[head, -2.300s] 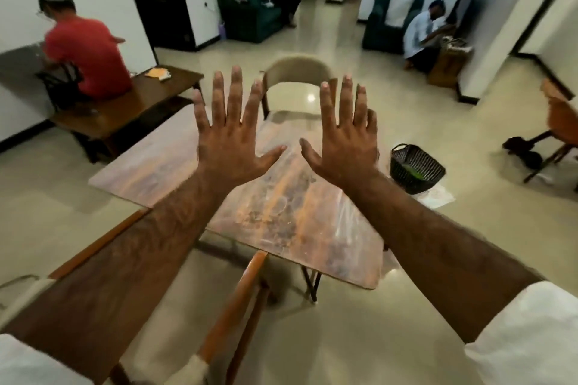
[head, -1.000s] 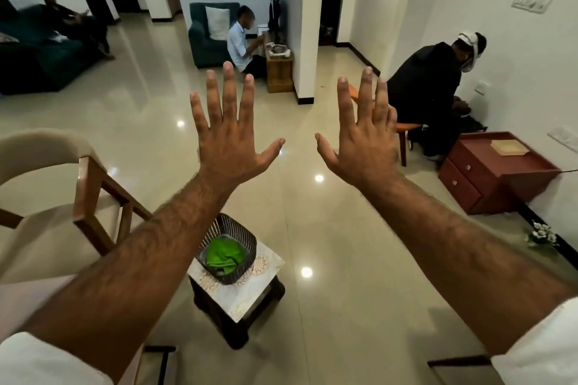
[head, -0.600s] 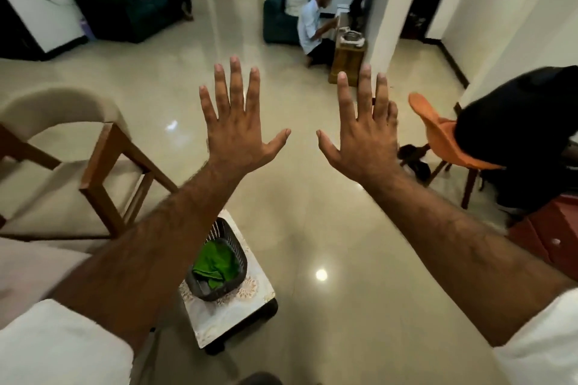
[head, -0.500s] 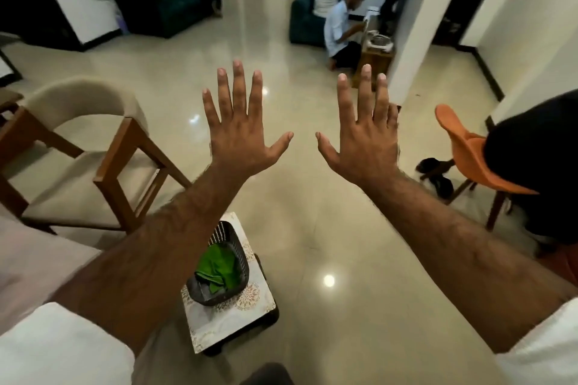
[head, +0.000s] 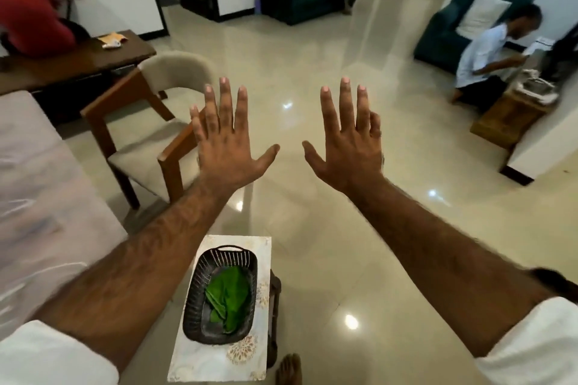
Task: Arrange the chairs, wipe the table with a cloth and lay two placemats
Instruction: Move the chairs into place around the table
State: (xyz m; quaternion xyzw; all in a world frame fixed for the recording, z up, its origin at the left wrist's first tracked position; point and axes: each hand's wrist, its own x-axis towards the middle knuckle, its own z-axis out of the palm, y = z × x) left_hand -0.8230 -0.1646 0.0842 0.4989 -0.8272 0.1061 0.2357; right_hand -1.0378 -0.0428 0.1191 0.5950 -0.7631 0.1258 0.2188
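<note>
9 o'clock: plastic-covered table top (head: 31, 197) back in view | 10 o'clock: beige-cushioned wooden chair (head: 150, 147) closer, untouched | 6 o'clock: green cloth (head: 230, 297) in black woven basket (head: 190, 306) | centre: left hand (head: 228, 147), right hand (head: 347, 147) still splayed, empty | task likely unstarted

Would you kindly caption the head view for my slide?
Left hand and right hand held open; green cloth waits in black basket beside table.

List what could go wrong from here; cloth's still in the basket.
1. The cloth lies loose in the basket on a small stand; yanking it may drag the basket off.
2. The bare foot is right by the stand and could knock it.
3. The chair stands angled away from the table; dragged on the glossy floor, it may skid.
</note>
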